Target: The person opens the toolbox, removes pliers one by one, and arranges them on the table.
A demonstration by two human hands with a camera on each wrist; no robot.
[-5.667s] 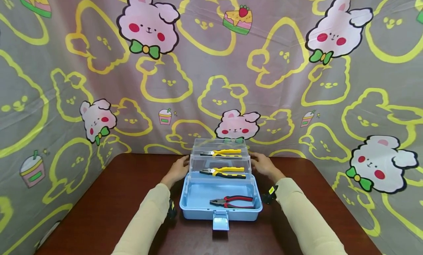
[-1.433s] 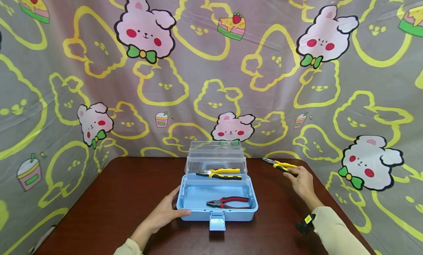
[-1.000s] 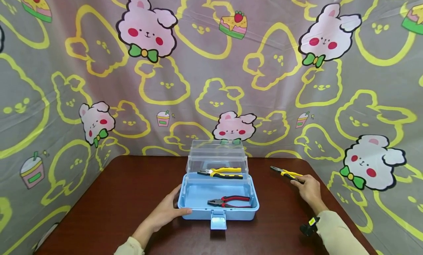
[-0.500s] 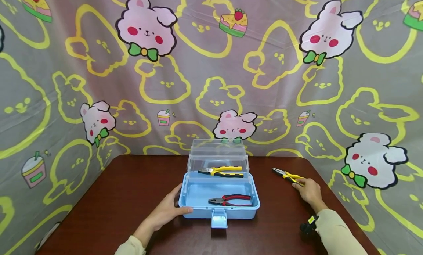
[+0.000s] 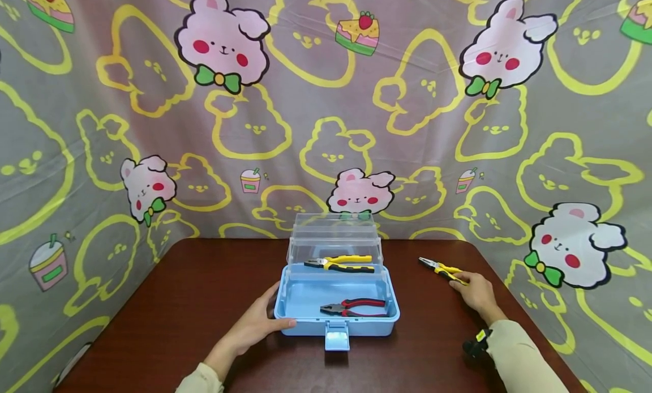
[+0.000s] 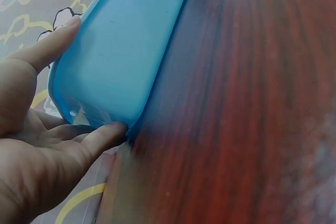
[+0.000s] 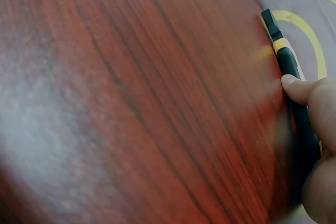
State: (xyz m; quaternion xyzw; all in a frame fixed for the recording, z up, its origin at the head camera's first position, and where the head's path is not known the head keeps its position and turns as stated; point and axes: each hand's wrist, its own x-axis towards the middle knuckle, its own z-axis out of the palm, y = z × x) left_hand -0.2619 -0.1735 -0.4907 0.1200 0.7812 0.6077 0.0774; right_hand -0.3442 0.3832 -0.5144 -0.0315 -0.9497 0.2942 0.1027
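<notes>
A blue toolbox (image 5: 290, 325) stands open on the brown table with its clear trays stepped back. Yellow-handled pliers (image 5: 340, 263) lie in the middle tray and red-handled pliers (image 5: 355, 308) in the blue base; the top tray (image 5: 333, 223) looks bare. My left hand (image 5: 277, 311) rests against the box's front left corner, thumb (image 6: 50, 51) along the front wall (image 6: 123, 51) and a finger (image 6: 102, 135) at its side. My right hand (image 5: 471, 291) grips the handles of long-nose yellow pliers (image 5: 441, 269) lying on the table right of the box; a fingertip (image 7: 295, 87) presses the handle (image 7: 287, 59).
The box's latch flap (image 5: 337, 339) sticks out toward me. A cartoon-rabbit cloth (image 5: 326, 98) hangs close behind and beside the table. The table's right edge (image 5: 501, 280) lies just beyond the long-nose pliers.
The long-nose pliers left the top tray; my right hand brought them down onto the table at right. My left hand went from the trays' side to the front left corner.
</notes>
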